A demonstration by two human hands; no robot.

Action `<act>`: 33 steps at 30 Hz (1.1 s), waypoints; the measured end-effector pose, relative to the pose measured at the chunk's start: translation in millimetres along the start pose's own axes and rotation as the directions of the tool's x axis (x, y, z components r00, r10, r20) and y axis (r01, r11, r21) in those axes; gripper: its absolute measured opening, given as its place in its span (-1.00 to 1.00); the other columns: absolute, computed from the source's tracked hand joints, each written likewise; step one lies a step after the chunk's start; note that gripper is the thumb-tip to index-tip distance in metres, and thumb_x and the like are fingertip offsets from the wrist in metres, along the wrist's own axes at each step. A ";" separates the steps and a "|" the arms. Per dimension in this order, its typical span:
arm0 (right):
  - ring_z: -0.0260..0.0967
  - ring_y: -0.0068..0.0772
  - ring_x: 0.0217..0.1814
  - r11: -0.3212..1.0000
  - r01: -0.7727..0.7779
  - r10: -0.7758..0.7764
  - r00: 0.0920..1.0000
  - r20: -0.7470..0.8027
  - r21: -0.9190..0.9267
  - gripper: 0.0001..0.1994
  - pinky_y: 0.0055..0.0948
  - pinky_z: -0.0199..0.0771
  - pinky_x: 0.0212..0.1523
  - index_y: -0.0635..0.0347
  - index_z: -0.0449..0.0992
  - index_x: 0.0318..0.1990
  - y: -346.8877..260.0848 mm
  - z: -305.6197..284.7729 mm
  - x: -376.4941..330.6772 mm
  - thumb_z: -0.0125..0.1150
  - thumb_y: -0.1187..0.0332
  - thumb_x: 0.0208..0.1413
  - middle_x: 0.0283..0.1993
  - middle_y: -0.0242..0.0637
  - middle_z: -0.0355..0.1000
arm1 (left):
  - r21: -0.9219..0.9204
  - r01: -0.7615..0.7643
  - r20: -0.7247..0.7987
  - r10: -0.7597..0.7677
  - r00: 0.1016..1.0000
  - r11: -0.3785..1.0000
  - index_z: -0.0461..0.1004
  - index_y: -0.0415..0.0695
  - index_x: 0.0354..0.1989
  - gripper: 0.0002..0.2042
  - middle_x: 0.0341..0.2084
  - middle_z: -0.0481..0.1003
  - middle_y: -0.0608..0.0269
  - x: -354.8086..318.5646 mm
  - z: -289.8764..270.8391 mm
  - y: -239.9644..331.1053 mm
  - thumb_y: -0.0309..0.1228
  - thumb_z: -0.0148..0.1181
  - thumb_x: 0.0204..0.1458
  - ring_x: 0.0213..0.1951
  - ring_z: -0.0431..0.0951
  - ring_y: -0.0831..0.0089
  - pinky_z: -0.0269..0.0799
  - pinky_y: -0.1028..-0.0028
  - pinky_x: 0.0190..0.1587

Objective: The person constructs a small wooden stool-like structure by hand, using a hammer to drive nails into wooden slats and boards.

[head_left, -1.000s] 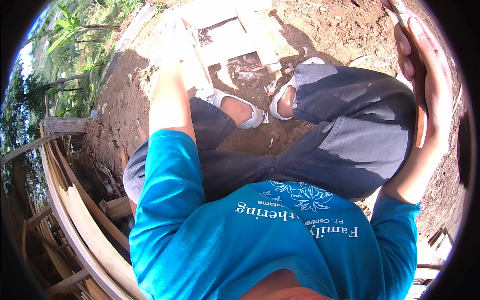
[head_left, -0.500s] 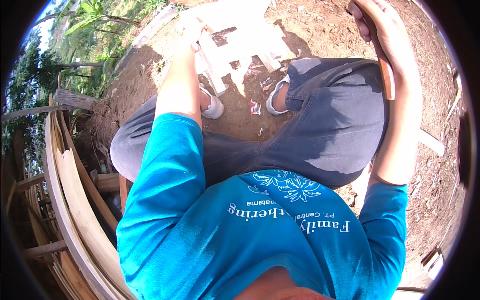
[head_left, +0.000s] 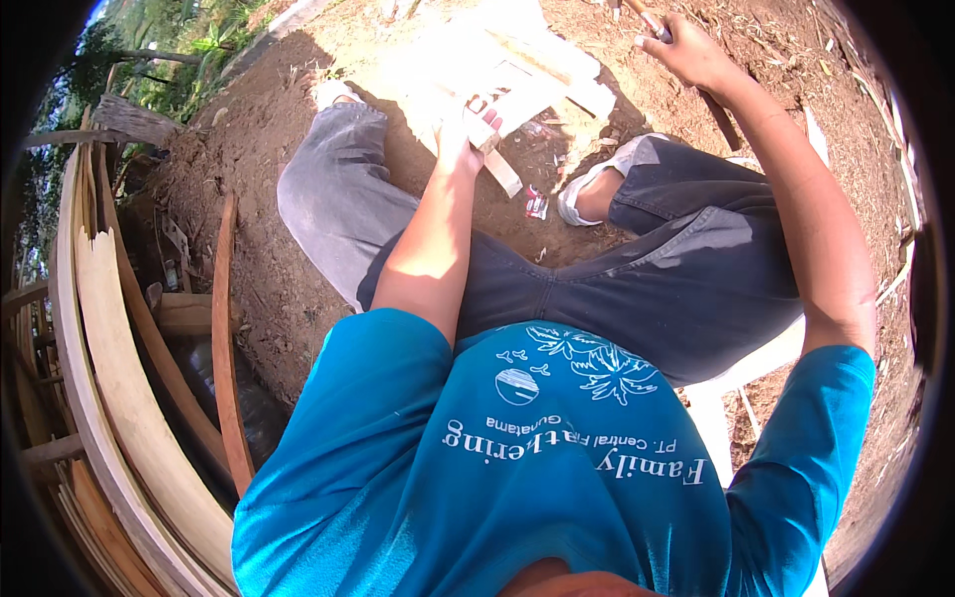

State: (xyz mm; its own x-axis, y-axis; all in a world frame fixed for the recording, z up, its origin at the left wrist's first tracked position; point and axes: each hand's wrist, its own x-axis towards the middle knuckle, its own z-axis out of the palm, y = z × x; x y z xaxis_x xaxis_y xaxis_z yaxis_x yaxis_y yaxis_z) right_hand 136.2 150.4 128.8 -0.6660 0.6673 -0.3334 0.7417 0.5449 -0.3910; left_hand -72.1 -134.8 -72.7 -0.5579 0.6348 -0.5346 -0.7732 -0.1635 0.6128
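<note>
My left hand (head_left: 460, 141) is closed at the near left corner of a pale wooden frame (head_left: 537, 99), with its fingers curled round a short piece of wood (head_left: 482, 132). Strong sunlight bleaches the wood there, so its joints are hard to make out. Held out to the upper right, my right hand (head_left: 691, 55) grips a wooden-handled tool (head_left: 652, 20) in a closed fist. The top edge of the view cuts off the tool's far end. A dark brown length (head_left: 721, 121) below that fist seems to belong to the same handle.
Long planks (head_left: 119, 328) and a thin brown strip (head_left: 227, 328) lie at the left, near a weathered log (head_left: 137, 117). Between my feet a small red-and-white wrapper (head_left: 537, 204) lies on bare soil. Plants (head_left: 209, 40) grow at the upper left.
My left hand has come nearer and to the right, onto the frame's near corner. My right hand has swung inward with the tool, away from beside my thigh. The frame appears turned.
</note>
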 end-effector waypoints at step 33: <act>0.59 -0.15 -0.04 0.935 -0.198 0.298 0.889 -0.349 0.293 -0.34 -0.26 0.56 0.05 0.27 0.48 -0.08 35.3 173.0 52.2 0.64 0.01 -0.22 -0.09 -0.05 0.59 | 0.173 0.277 -0.145 -0.254 0.956 0.945 0.36 -0.12 -0.36 -0.87 -0.44 0.34 0.39 -103.1 76.5 -4.6 -0.45 0.23 0.06 -0.62 0.11 0.68 0.10 0.58 -0.58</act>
State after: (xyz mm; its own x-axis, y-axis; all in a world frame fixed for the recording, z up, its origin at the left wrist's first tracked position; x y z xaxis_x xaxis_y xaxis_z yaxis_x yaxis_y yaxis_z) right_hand 113.9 116.6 -50.8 -0.3433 0.9324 -0.1134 0.8027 0.2285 -0.5509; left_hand 12.0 -141.7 24.1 -0.3811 0.5393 -0.7510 -0.8332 0.1517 0.5318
